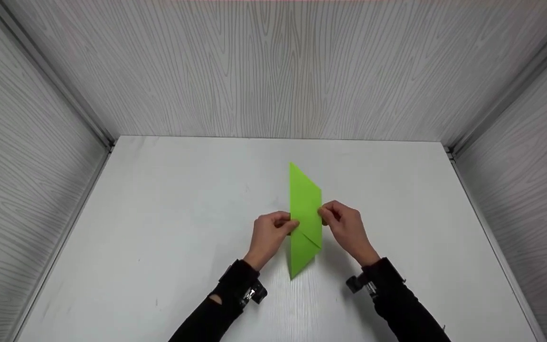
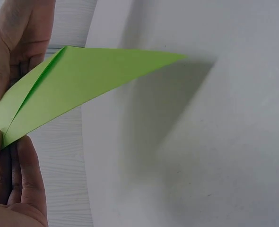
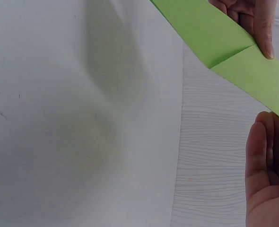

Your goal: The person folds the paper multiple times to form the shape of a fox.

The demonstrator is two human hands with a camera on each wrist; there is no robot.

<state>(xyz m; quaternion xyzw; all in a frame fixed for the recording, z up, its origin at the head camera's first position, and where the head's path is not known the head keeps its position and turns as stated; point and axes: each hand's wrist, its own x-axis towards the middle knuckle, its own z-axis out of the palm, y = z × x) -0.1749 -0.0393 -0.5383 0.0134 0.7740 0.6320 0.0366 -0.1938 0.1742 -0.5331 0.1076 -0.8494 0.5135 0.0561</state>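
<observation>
A folded sheet of bright green paper (image 1: 306, 209), long with pointed ends, is held up over the white table. A diagonal folded edge crosses its lower part. On its left long edge my left hand (image 1: 268, 235) pinches it, thumb on the front and fingers behind. My right hand (image 1: 347, 230) pinches the opposite edge a little higher, between thumb and curled fingers. In the left wrist view, one pointed end of the paper (image 2: 92, 75) reaches out above the table. The right wrist view shows a crease across the paper (image 3: 234, 52) and both hands at its edges.
The white tabletop (image 1: 183, 190) lies under the hands and carries the paper's shadow. Wood-grain panels stand at the back (image 1: 273, 71), left (image 1: 26, 166) and right (image 1: 525, 156). Both wrists wear black straps with small cameras (image 1: 257, 290).
</observation>
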